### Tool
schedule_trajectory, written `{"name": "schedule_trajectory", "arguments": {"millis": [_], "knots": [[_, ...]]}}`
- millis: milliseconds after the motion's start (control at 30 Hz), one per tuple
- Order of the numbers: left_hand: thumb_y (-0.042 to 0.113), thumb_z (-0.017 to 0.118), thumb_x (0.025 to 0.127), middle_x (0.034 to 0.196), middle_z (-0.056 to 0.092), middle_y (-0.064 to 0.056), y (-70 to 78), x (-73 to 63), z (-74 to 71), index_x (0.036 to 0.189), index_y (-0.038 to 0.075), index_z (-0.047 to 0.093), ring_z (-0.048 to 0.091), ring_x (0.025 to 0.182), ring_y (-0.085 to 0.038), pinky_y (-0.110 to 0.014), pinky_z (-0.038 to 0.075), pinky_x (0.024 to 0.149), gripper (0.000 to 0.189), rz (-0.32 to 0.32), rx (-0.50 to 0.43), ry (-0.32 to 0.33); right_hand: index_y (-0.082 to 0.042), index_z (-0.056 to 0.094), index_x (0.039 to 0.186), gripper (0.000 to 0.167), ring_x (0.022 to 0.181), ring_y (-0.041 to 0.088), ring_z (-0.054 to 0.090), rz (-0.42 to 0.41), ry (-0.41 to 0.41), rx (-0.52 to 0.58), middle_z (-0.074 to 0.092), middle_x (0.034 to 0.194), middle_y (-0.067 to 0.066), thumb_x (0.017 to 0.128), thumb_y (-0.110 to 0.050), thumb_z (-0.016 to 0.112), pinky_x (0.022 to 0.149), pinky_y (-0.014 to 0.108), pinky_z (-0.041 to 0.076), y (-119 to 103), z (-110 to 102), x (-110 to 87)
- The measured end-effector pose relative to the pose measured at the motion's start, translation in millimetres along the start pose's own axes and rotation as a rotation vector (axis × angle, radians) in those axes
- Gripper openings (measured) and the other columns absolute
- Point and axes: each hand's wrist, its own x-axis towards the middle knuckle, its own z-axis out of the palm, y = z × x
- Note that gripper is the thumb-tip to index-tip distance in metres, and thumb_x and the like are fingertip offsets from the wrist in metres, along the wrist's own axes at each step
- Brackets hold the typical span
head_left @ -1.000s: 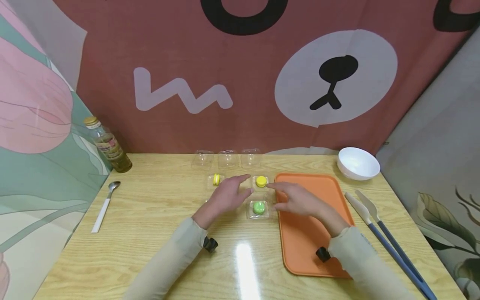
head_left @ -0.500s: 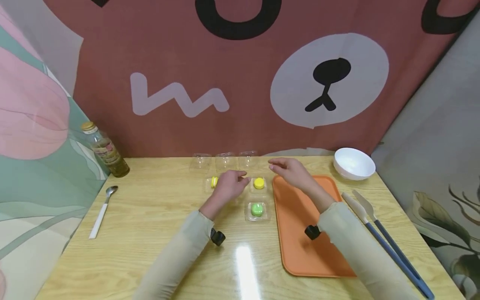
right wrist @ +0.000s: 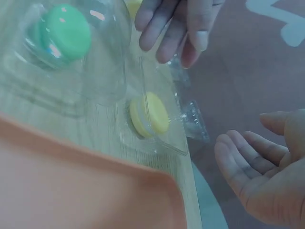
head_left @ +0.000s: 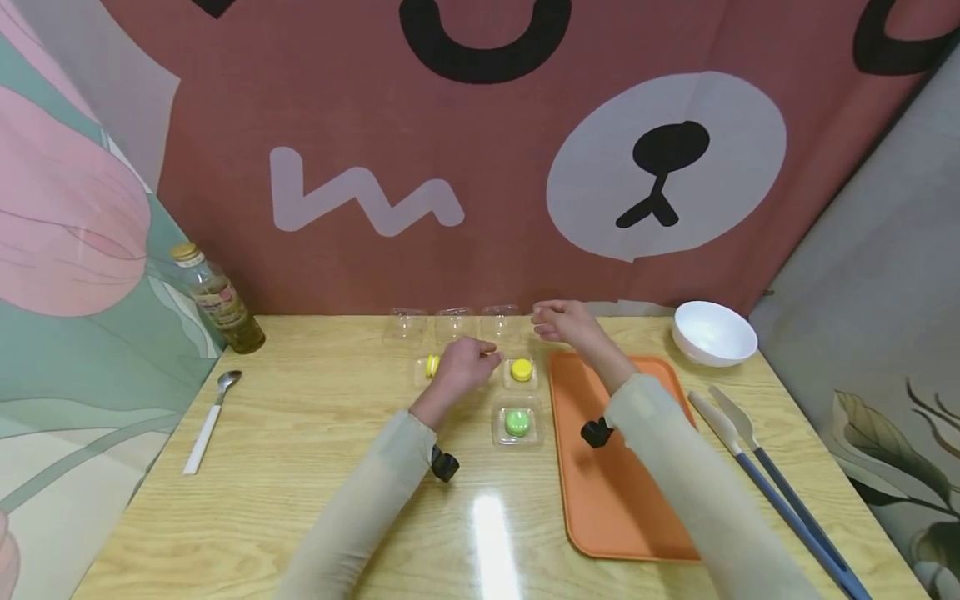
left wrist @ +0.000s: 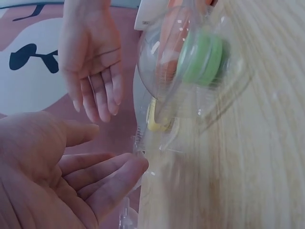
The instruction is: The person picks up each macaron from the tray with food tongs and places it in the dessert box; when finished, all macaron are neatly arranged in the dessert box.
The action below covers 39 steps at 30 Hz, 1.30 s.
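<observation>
My left hand [head_left: 463, 365], fingers loosely bent and holding nothing, hovers between two yellow macarons. It partly hides the left yellow macaron [head_left: 432, 366]. The right yellow macaron [head_left: 522, 369] sits in a clear plastic box [right wrist: 125, 139] with a raised lid. Nearer the front, a green macaron [head_left: 517, 422] lies inside a clear box under a domed lid [left wrist: 155, 57]. My right hand [head_left: 568, 323] hangs in the air beyond the right yellow macaron, near the tray's back edge. Its relaxed fingers hold nothing in the right wrist view.
An orange tray [head_left: 600, 500] lies right of the boxes, beneath my right forearm. Clear open lids [head_left: 455, 323] stand along the back edge. A white bowl [head_left: 715, 333] and blue-handled tongs [head_left: 787, 492] are at right. A glass bottle [head_left: 225, 308] and spoon [head_left: 206, 433] are at left.
My right hand has left the side of the right yellow macaron and moved back and slightly left. The left hand has shifted slightly, its fingers closer together. The macarons stay in place.
</observation>
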Motion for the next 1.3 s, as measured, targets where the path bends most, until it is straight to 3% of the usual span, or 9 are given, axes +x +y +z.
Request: {"name": "schedule_trajectory", "arguments": {"millis": [233, 367, 467, 600, 733, 833, 933, 1133, 1300], "knots": [[0.030, 0.063, 0.100, 0.119, 0.075, -0.011, -1.6, 4.2, 1.3, 0.129, 0.008, 0.070, 0.072, 0.110, -0.026, -0.041, 0.057, 0.096, 0.037, 0.019, -0.013, -0.005, 0.001, 0.061, 0.134, 0.039, 0.120, 0.041, 0.063, -0.033, 0.055, -0.107, 0.063, 0.133, 0.023, 0.105, -0.023, 0.054, 0.104, 0.050, 0.054, -11, 15, 25.4], [0.031, 0.062, 0.100, 0.123, 0.074, -0.009, -6.7, 1.9, 3.8, 0.123, 0.010, 0.074, 0.069, 0.116, -0.027, -0.042, 0.056, 0.099, 0.034, -0.005, 0.047, -0.013, -0.001, 0.063, 0.134, 0.038, 0.114, 0.035, 0.066, 0.006, 0.067, -0.139, 0.064, 0.133, 0.019, 0.105, -0.022, 0.053, 0.102, 0.047, 0.055, -7, 29, 35.3], [0.032, 0.061, 0.101, 0.105, 0.078, -0.009, -10.8, 0.4, 6.2, 0.105, 0.010, 0.082, 0.070, 0.094, -0.024, -0.038, 0.057, 0.081, 0.030, -0.015, 0.070, -0.026, 0.001, 0.062, 0.134, 0.037, 0.102, 0.031, 0.064, 0.035, 0.088, -0.104, 0.063, 0.131, 0.020, 0.105, -0.018, 0.051, 0.099, 0.045, 0.055, -3, 38, 40.0], [0.032, 0.062, 0.100, 0.089, 0.077, -0.008, -11.9, 1.5, 8.1, 0.091, 0.011, 0.083, 0.055, 0.069, -0.018, -0.030, 0.046, 0.063, 0.031, -0.020, 0.048, -0.008, 0.002, 0.064, 0.130, 0.035, 0.099, 0.033, 0.065, 0.013, 0.161, -0.088, 0.066, 0.126, 0.022, 0.103, -0.015, 0.051, 0.095, 0.046, 0.056, -1, 40, 45.2], [0.033, 0.066, 0.097, 0.104, 0.079, -0.002, -9.3, 3.5, 10.7, 0.104, 0.015, 0.083, 0.067, 0.084, -0.015, -0.030, 0.056, 0.075, 0.025, -0.027, 0.010, -0.008, -0.004, 0.069, 0.127, 0.033, 0.115, 0.033, 0.066, -0.015, 0.279, -0.216, 0.071, 0.127, 0.014, 0.103, -0.022, 0.056, 0.099, 0.045, 0.055, -1, 37, 48.2], [0.034, 0.069, 0.095, 0.103, 0.080, -0.003, -6.8, 4.0, 12.1, 0.106, 0.014, 0.082, 0.072, 0.094, -0.019, -0.035, 0.059, 0.083, 0.027, -0.035, -0.022, -0.035, -0.008, 0.072, 0.124, 0.032, 0.121, 0.032, 0.062, -0.020, 0.345, -0.339, 0.071, 0.126, 0.011, 0.101, -0.026, 0.060, 0.104, 0.045, 0.051, -1, 33, 49.0], [0.035, 0.070, 0.094, 0.105, 0.080, -0.004, -4.7, 4.7, 12.8, 0.106, 0.013, 0.082, 0.073, 0.099, -0.022, -0.036, 0.059, 0.086, 0.027, -0.048, -0.021, -0.035, -0.006, 0.073, 0.122, 0.033, 0.118, 0.034, 0.064, -0.003, 0.335, -0.405, 0.073, 0.123, 0.013, 0.100, -0.027, 0.061, 0.103, 0.044, 0.052, 0, 29, 49.4], [0.030, 0.072, 0.093, 0.115, 0.077, -0.007, -2.2, 7.0, 13.0, 0.108, 0.011, 0.080, 0.071, 0.112, -0.026, -0.039, 0.057, 0.096, 0.026, -0.058, -0.005, -0.015, 0.002, 0.071, 0.119, 0.031, 0.089, 0.027, 0.076, 0.096, 0.229, -0.275, 0.075, 0.107, 0.019, 0.098, -0.019, 0.063, 0.077, 0.030, 0.062, 5, 29, 56.1], [0.025, 0.072, 0.093, 0.121, 0.075, -0.009, -1.2, 8.2, 13.6, 0.115, 0.007, 0.078, 0.067, 0.121, -0.028, -0.040, 0.054, 0.103, 0.029, -0.055, 0.006, -0.018, 0.007, 0.071, 0.111, 0.024, 0.065, 0.016, 0.072, 0.145, 0.203, -0.120, 0.071, 0.089, 0.014, 0.095, -0.008, 0.062, 0.067, 0.028, 0.063, 10, 33, 61.2]]}}
